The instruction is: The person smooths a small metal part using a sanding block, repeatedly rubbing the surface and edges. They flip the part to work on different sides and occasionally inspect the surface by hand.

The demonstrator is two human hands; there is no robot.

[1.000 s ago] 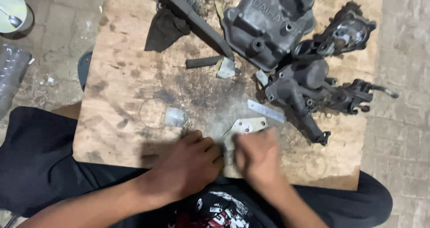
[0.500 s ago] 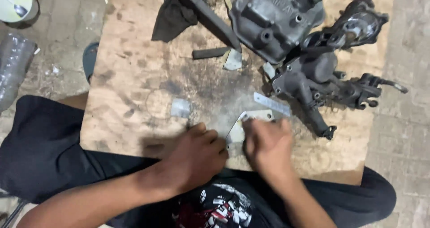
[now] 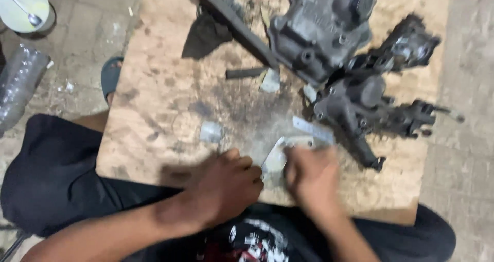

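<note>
A flat pale metal plate (image 3: 280, 153) lies on the stained wooden board (image 3: 164, 102) near its front edge. My left hand (image 3: 226, 185) rests with curled fingers just left of the plate, touching its edge. My right hand (image 3: 311, 177), blurred by motion, covers the plate's right side; what it holds is unclear. A narrow metal strip (image 3: 313, 130) lies just beyond my right hand. A small square metal piece (image 3: 210, 132) sits on the board ahead of my left hand.
Dark greasy engine parts (image 3: 329, 35) and a linked casting (image 3: 370, 107) fill the board's far right. A black bar (image 3: 234, 15), a short rod (image 3: 246, 73) and a dark rag (image 3: 206, 33) lie at the back. A white bowl with a spoon (image 3: 25, 7) stands on the floor.
Both hands have stayed over the pale plate. My right hand is now blurred and has shifted slightly along the plate. The view has drifted a little.
</note>
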